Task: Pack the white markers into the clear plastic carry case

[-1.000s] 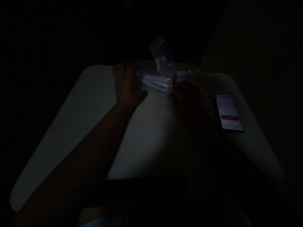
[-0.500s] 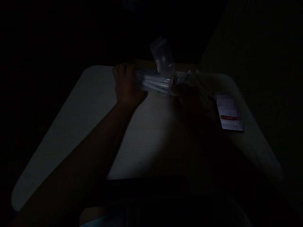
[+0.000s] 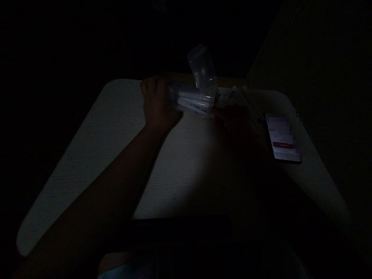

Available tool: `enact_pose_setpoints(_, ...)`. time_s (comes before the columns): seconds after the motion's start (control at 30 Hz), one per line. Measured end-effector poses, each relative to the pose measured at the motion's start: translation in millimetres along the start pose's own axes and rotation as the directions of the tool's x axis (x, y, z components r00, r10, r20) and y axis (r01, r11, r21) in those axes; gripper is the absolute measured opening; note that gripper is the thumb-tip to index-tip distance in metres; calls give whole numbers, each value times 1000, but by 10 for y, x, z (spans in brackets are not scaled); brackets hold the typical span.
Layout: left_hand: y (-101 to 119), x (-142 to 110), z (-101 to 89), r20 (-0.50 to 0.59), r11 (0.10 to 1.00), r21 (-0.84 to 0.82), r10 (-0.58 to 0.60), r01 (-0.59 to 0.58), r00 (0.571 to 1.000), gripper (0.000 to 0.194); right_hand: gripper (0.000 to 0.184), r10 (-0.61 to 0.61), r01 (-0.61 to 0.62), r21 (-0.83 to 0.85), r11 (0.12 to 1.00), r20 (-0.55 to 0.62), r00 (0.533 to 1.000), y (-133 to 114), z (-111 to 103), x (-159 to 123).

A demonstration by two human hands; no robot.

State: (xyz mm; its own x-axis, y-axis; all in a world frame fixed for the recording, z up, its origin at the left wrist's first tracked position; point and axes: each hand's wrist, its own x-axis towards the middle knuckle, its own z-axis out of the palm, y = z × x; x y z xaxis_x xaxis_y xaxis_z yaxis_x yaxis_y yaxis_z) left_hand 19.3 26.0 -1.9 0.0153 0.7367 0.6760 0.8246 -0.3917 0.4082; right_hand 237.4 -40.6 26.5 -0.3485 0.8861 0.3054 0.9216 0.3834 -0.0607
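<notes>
My left hand (image 3: 157,102) grips the left end of a clear plastic case (image 3: 193,99) holding several white marker-like pens. The case's clear hinged lid (image 3: 202,66) stands open, tilted up and away from me. My right hand (image 3: 234,124), deep in shadow, sits at the case's right end, and its fingers appear to touch it. The light is too dim to show its exact grip. Several white sticks (image 3: 250,102) lie just beyond my right hand.
A smartphone (image 3: 283,137) lies face up at the right of the pale, angular desk (image 3: 87,155), its lit screen partly blurred. Some small white items (image 3: 228,95) lie at the desk's far edge. A dark bar crosses the near edge.
The case has turned slightly and shifted right, with its lid more upright. The phone appears slightly higher and further right, and the whole view has dimmed.
</notes>
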Motion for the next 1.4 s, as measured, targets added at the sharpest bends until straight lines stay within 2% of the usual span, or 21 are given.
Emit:
enact_pose_setpoints(0.23,-5,9,3,11,1000,6,2,-2,1000,49,42,-18,19,-27,999,32,999,18,-13,14)
enact_pose_setpoints(0.43,-9,-1,10,-19,1000,5,22,-22,1000,48,40,-18,16,46,999,36,999,22,-54,9)
enact_pose_setpoints(0.63,-11,6,20,-8,999,48,13,-13,1000,56,50,-35,32,91,995,29,999,-31,-30,-9)
enact_pose_setpoints(0.77,-2,1,12,-4,1000,24,7,-7,1000,50,50,-47,44,77,996,43,998,-61,-33,-15)
enact_pose_setpoints(0.87,0,-5,3,-7,1000,-4,7,-7,1000,49,46,-23,20,47,999,70,997,-59,-31,-9)
enact_pose_setpoints(1.1,-16,-3,18,-15,1000,1,17,-17,1000,51,44,-1,1,0,1000,52,999,-31,-37,-13)
enact_pose_setpoints(1.23,-31,0,33,-13,1000,14,16,-16,1000,60,45,75,-77,50,996,40,996,-50,-46,-30)
enact_pose_setpoints(1.33,-41,-1,32,-11,1000,2,15,-15,1000,57,44,146,-149,59,987,62,987,-67,-54,-45)
enact_pose_setpoints(1.4,-44,-2,27,-14,1000,-4,20,-20,1000,55,45,144,-149,67,987,71,987,-71,-64,-59)
